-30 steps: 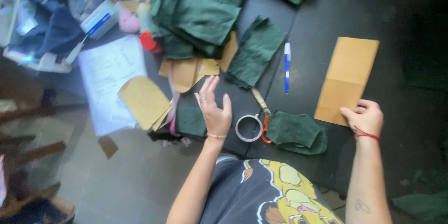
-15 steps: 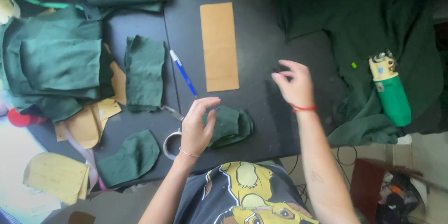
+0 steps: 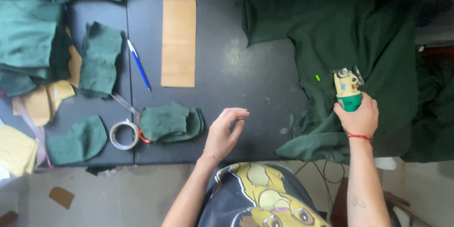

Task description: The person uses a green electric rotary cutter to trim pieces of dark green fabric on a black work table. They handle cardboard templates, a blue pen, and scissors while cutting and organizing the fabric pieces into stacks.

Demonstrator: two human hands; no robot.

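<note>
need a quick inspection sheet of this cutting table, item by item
surface: black table, with a seam on its left part.
job's things: yellow-green electric cutter on the large green fabric.
clutter: tan paper pattern, blue pen, tape roll, folded green pieces, green and tan offcuts at left.
hands: right hand grips the cutter; left hand open above the table, holding nothing.
cables: thin dark cords below the table edge.
surroundings: pale floor with a brown scrap.
</note>
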